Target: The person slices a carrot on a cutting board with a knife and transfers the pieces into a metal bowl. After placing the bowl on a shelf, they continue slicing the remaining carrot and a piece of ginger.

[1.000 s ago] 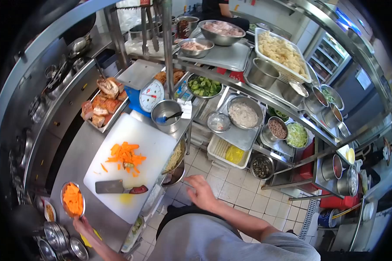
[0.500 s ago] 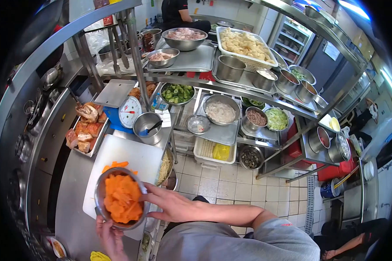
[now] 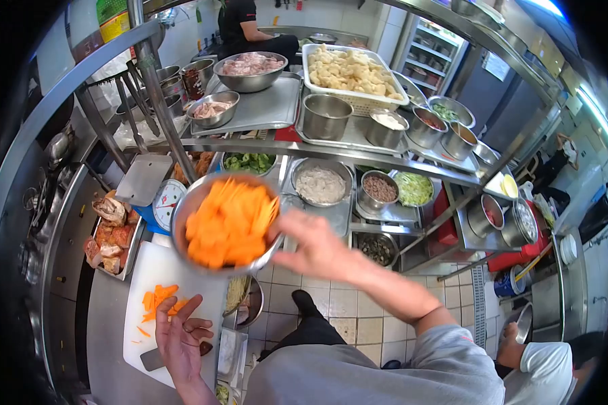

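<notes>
My right hand (image 3: 317, 248) grips the rim of a steel bowl (image 3: 188, 202) piled with orange carrot slices (image 3: 231, 223) and holds it up in the air, level with the middle shelf. My left hand (image 3: 181, 336) is empty, fingers spread, hovering over the near part of the white cutting board (image 3: 142, 270). A small heap of cut carrot (image 3: 159, 299) lies on that board. A cleaver (image 3: 152, 358) lies at the board's near end, mostly hidden by my left hand.
A tray of roast meat (image 3: 108, 233) and a kitchen scale (image 3: 165, 202) stand left of the board. Steel shelves (image 3: 358, 155) ahead carry bowls of meat, greens, rice and a basket of pale pieces (image 3: 348, 71). One person stands far back, another crouches at lower right (image 3: 540, 368).
The bowl of carrot went from my left hand to my right and rose from above the board to shelf height. My left hand let go and opened.
</notes>
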`<act>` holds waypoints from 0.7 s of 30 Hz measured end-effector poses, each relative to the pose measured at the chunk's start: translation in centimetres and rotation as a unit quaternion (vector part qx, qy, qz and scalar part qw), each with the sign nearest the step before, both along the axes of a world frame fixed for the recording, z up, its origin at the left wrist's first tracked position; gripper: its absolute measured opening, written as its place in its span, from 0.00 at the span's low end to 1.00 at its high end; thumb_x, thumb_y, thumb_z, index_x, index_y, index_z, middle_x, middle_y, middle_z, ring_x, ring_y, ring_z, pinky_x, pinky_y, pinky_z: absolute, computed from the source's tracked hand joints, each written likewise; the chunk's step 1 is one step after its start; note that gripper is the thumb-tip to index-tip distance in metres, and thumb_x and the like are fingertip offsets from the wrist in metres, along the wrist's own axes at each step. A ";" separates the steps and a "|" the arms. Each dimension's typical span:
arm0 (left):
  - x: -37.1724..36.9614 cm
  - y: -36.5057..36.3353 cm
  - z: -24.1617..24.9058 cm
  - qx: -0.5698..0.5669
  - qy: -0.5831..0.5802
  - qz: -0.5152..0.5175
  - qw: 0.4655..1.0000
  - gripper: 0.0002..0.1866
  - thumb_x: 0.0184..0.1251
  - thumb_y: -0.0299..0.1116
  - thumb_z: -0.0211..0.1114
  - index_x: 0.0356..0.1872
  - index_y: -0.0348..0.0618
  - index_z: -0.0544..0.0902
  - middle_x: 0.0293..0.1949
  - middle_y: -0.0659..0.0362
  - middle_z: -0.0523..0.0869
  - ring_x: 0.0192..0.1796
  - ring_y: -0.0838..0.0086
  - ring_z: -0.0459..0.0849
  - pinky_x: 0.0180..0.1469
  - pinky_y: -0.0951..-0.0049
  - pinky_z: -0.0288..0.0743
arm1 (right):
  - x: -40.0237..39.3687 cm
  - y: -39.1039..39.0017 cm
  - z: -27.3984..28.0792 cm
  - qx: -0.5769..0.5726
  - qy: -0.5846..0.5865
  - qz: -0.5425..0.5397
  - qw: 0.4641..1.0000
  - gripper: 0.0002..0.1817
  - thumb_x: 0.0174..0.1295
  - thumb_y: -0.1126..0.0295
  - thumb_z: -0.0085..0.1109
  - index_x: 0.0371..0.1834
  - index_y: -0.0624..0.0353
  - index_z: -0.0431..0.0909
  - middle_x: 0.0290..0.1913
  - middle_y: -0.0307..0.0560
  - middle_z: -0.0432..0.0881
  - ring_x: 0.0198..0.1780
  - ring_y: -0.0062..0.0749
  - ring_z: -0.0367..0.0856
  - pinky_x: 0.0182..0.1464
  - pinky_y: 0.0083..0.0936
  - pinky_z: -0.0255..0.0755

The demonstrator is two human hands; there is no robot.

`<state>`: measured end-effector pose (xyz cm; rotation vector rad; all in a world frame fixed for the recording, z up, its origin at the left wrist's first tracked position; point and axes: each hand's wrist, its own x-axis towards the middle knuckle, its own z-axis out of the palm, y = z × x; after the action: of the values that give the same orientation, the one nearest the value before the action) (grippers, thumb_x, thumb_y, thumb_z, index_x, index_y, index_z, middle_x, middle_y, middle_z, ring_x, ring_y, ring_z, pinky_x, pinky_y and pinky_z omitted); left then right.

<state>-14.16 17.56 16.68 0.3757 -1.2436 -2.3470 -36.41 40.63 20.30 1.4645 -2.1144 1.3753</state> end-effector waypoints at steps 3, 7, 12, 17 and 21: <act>-1.7 0.2 -2.6 -0.029 -0.036 0.018 0.999 0.17 0.80 0.31 0.57 0.64 0.35 0.71 0.60 0.32 0.81 0.39 0.61 0.92 0.35 0.70 0.90 | -8.6 1.8 3.8 -0.010 0.085 -0.083 0.993 0.18 0.51 0.70 0.78 0.41 0.61 0.80 0.36 0.55 0.85 0.40 0.52 0.86 0.42 0.41 0.80; -2.6 1.8 -5.8 -0.123 -0.151 0.117 0.974 0.16 0.79 0.32 0.61 0.62 0.40 0.73 0.59 0.40 0.84 0.38 0.70 0.90 0.35 0.75 0.86 | -20.6 3.4 8.7 -0.014 -0.002 -0.170 0.985 0.20 0.51 0.64 0.81 0.41 0.63 0.82 0.34 0.56 0.87 0.37 0.44 0.89 0.40 0.34 0.80; -2.4 3.1 -9.3 -0.231 -0.256 0.206 0.916 0.13 0.76 0.28 0.63 0.58 0.38 0.76 0.59 0.48 0.84 0.38 0.75 0.87 0.35 0.78 0.82 | -38.8 4.3 11.7 -0.016 0.089 -0.278 0.956 0.24 0.53 0.60 0.80 0.48 0.63 0.84 0.41 0.58 0.90 0.41 0.47 0.90 0.45 0.37 0.80; -2.4 6.8 -8.3 -0.288 -0.338 0.248 0.861 0.17 0.74 0.30 0.69 0.61 0.42 0.80 0.45 0.54 0.84 0.41 0.73 0.81 0.45 0.73 0.78 | -52.6 5.7 13.4 -0.050 0.147 -0.278 0.948 0.27 0.51 0.57 0.81 0.49 0.62 0.85 0.45 0.58 0.90 0.46 0.49 0.89 0.50 0.40 0.79; -1.6 8.3 -9.2 -0.284 -0.377 0.300 0.829 0.15 0.74 0.28 0.68 0.58 0.38 0.80 0.43 0.55 0.83 0.42 0.73 0.80 0.43 0.73 0.78 | -60.1 6.8 13.1 0.013 0.049 -0.414 0.909 0.29 0.49 0.56 0.82 0.50 0.62 0.86 0.47 0.56 0.90 0.49 0.48 0.89 0.53 0.40 0.79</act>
<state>-15.74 25.86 7.44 1.3315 -1.7428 -1.2107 -96.53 47.45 33.43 0.4700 -2.2603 0.9064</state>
